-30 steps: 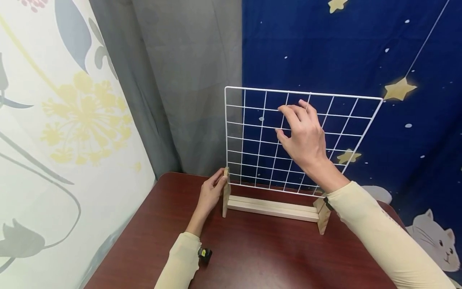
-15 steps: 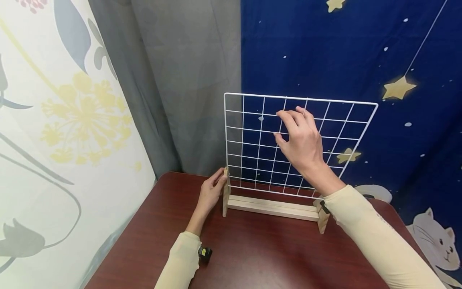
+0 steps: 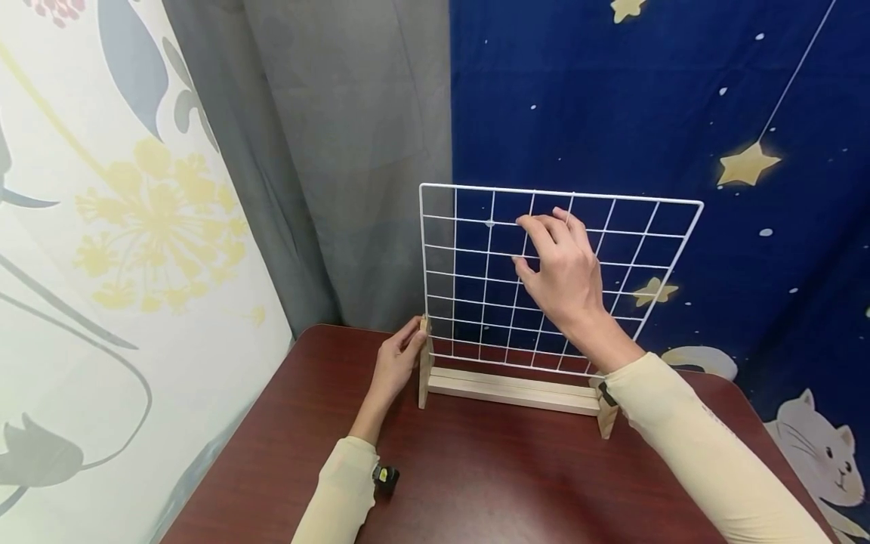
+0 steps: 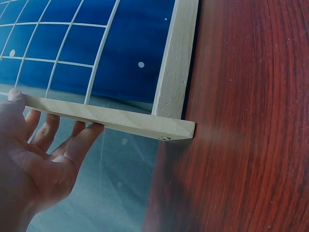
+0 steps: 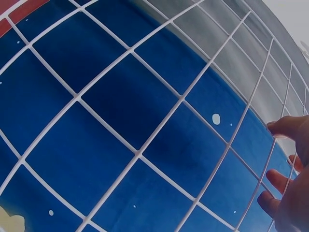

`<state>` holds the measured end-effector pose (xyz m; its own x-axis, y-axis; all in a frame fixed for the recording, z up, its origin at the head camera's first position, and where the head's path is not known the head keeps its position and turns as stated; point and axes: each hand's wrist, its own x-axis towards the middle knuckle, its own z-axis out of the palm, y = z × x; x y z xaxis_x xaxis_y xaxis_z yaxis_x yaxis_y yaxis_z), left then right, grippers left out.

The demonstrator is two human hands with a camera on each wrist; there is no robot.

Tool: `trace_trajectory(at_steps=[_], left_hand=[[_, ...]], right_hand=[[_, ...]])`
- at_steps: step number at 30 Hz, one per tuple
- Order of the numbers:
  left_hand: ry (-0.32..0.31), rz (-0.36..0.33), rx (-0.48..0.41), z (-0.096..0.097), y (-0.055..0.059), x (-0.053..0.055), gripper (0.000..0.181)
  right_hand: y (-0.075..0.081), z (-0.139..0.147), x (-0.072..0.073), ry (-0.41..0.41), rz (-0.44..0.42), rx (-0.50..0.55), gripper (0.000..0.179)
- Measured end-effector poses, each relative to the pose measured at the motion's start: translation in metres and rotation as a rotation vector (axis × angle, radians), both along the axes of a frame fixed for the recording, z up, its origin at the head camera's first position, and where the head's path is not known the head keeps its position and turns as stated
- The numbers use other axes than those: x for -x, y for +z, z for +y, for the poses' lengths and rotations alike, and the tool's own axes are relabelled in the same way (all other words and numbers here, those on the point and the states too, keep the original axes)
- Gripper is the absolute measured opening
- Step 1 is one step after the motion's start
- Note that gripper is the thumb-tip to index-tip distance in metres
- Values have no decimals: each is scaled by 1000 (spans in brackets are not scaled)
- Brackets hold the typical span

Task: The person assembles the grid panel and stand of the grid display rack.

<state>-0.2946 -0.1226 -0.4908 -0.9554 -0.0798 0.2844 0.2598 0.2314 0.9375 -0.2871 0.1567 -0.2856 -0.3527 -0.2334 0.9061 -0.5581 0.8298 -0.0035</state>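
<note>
A white wire grid panel [image 3: 489,189] stands near upright in a pale wooden stand, its lower edge just above the crossbar [image 3: 510,391]. My left hand [image 3: 396,363] grips the top of the stand's left upright [image 3: 424,378]. In the left wrist view, the thumb lies on one side of that upright [image 4: 130,121] and the fingers on the other. Up at the middle of the grid, my right hand [image 3: 566,276] holds the wires with bent fingers. The right wrist view shows its fingertips [image 5: 269,201] at the wires. The right sleeve partly covers the right upright [image 3: 607,423].
The stand rests toward the back of a dark red-brown table [image 3: 476,483]. Behind it hang a grey curtain [image 3: 367,151] and a blue star-printed one [image 3: 578,91]. A white flower-printed surface [image 3: 170,363] borders the left side. A small black camera [image 3: 386,480] is on the left wrist.
The grid panel has come down a little, its top edge lower and slightly left, and the right hand has moved down with it. The left hand stays at the upright.
</note>
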Motion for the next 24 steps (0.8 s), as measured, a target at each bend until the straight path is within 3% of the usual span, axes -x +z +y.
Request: trace_trajectory(at_steps=[24], left_hand=[[-6, 13, 5, -4, -6, 2, 48]], right_hand=[[-26, 0, 1, -17, -12, 3, 52]])
